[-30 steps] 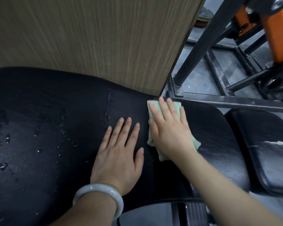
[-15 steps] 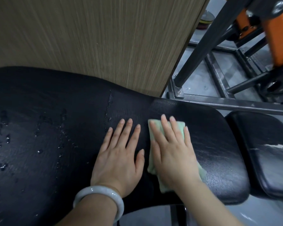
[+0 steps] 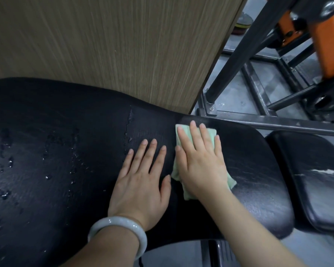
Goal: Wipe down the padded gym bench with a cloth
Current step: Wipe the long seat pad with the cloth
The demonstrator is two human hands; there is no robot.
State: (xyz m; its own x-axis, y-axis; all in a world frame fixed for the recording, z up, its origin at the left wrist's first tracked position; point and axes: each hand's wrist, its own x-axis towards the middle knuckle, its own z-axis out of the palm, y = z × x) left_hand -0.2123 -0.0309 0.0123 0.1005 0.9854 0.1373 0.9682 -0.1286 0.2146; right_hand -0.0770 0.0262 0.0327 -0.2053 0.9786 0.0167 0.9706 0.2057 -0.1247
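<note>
A black padded bench (image 3: 52,157) fills the lower left and middle of the head view, with water drops scattered over its left part. My right hand (image 3: 200,160) lies flat with straight fingers on a folded pale green cloth (image 3: 210,132), pressing it onto the pad near its far edge. My left hand (image 3: 141,182) rests flat on the pad just left of the cloth, fingers spread. A pale bangle (image 3: 121,227) circles my left wrist.
A second black pad (image 3: 316,182) sits to the right, across a narrow gap. A wood-grain panel (image 3: 108,43) stands right behind the bench. A black metal frame (image 3: 278,123) with orange parts (image 3: 328,41) stands on the grey floor at the upper right.
My right hand has slid the cloth back toward the pad's far edge after pulling it nearer half a second ago. My left hand has stayed in place.
</note>
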